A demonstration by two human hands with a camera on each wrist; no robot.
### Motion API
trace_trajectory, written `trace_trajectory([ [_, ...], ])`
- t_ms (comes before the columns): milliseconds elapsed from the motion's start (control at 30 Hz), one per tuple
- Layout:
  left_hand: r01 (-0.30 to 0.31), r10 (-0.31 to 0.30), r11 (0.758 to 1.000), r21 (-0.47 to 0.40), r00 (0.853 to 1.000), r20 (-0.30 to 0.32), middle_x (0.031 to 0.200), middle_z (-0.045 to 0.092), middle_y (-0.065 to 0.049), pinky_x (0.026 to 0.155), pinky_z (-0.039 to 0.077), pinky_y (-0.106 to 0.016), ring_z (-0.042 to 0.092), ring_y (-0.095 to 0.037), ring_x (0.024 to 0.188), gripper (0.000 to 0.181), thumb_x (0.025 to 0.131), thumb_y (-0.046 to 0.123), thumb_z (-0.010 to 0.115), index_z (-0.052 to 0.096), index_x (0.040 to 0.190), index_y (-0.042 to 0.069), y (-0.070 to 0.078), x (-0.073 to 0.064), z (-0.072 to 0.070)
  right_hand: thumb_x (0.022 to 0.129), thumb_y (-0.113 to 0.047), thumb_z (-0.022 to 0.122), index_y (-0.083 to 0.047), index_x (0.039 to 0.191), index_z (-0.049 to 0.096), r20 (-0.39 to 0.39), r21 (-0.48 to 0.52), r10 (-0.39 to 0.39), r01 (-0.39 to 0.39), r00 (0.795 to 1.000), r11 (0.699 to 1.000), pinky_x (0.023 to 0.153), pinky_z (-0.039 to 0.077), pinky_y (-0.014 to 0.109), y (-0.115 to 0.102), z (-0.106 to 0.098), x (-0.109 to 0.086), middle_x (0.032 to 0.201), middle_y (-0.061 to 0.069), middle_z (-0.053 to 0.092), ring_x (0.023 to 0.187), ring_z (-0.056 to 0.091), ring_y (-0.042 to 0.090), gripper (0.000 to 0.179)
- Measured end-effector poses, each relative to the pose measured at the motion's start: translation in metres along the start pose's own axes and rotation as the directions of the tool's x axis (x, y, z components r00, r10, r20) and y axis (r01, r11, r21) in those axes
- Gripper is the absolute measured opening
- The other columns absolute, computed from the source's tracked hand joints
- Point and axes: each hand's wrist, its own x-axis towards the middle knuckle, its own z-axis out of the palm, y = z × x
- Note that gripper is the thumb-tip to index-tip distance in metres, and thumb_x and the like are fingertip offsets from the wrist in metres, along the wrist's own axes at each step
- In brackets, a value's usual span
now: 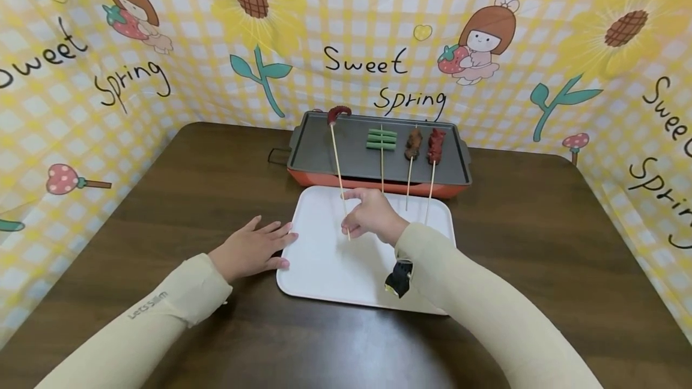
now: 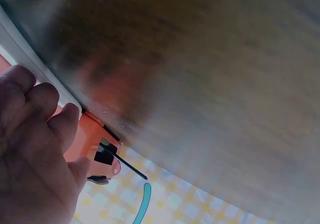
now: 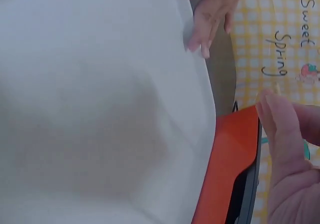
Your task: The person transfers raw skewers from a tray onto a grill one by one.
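My right hand (image 1: 374, 215) pinches the lower part of a wooden skewer (image 1: 336, 152) above the white tray (image 1: 319, 269). A curled dark red piece of food (image 1: 336, 114), much like an octopus tentacle, sits on the skewer's top, over the grill pan's (image 1: 319, 152) left back edge. With fingers spread, my left hand (image 1: 251, 248) touches the tray's left edge. In the right wrist view, the right fingers (image 3: 282, 121) are close together, and most of the skewer is out of sight. The left wrist view shows the left hand (image 2: 37, 149) by the tray rim.
On the grill pan lie a skewer of green vegetable pieces (image 1: 381, 139), a brown meat skewer (image 1: 413, 144) and a red meat skewer (image 1: 435, 146). Their sticks stick out over the front edge. A patterned cloth (image 1: 303, 35) hangs behind the brown table (image 1: 513, 239).
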Motion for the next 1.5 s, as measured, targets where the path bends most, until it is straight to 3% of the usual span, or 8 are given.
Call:
trace_trajectory([
  [300,0.010,-0.010,1.000,0.009,1.000,0.008,0.153,0.036,-0.016,0.112,0.020,-0.062,0.036,-0.036,0.140,0.064,0.096,0.044,0.055,0.043,0.147,0.008,-0.002,0.003,-0.004,0.083,0.014,0.064,0.000,0.140,0.048,-0.040,0.056,0.034,-0.032,0.999,0.998,0.060,0.057,0.027,-0.008,-0.016,0.009,0.089,0.023,0.071,0.058,0.064,0.013,0.061],
  [700,0.016,-0.016,1.000,-0.006,0.999,0.032,0.153,0.036,-0.017,0.112,0.019,-0.062,0.035,-0.037,0.140,0.064,0.095,0.044,0.055,0.043,0.147,0.007,0.001,0.003,-0.009,0.085,0.012,0.063,-0.001,0.141,0.047,-0.039,0.071,0.018,-0.015,0.999,0.997,0.060,0.057,0.026,-0.016,-0.014,0.011,0.106,0.031,0.067,0.060,0.064,0.013,0.059],
  [1133,0.022,-0.022,1.000,-0.008,0.999,0.031,0.153,0.037,-0.016,0.112,0.019,-0.062,0.034,-0.037,0.141,0.063,0.095,0.043,0.056,0.045,0.145,0.007,0.002,0.004,-0.005,0.086,0.011,0.063,-0.003,0.141,0.049,-0.047,0.080,0.053,-0.049,0.997,0.996,0.058,0.056,0.025,-0.012,-0.010,0.010,0.102,0.029,0.068,0.058,0.063,0.013,0.058],
  [1367,0.026,-0.025,0.999,-0.022,0.999,0.036,0.153,0.036,-0.016,0.112,0.019,-0.062,0.033,-0.037,0.141,0.063,0.095,0.044,0.056,0.045,0.146,0.007,0.002,0.003,-0.004,0.086,0.011,0.063,-0.003,0.141,0.048,-0.044,0.083,0.075,-0.071,0.996,0.994,0.056,0.055,0.024,-0.006,-0.010,0.012,0.089,0.022,0.071,0.057,0.064,0.013,0.059],
  [1500,0.028,-0.027,0.999,-0.024,0.999,0.032,0.153,0.036,-0.016,0.112,0.019,-0.063,0.034,-0.037,0.141,0.063,0.095,0.043,0.056,0.045,0.146,0.007,0.001,0.002,-0.002,0.086,0.012,0.063,-0.001,0.142,0.047,-0.025,0.081,0.071,-0.069,0.997,0.994,0.056,0.055,0.024,-0.002,-0.009,0.012,0.097,0.028,0.070,0.057,0.064,0.013,0.059],
])
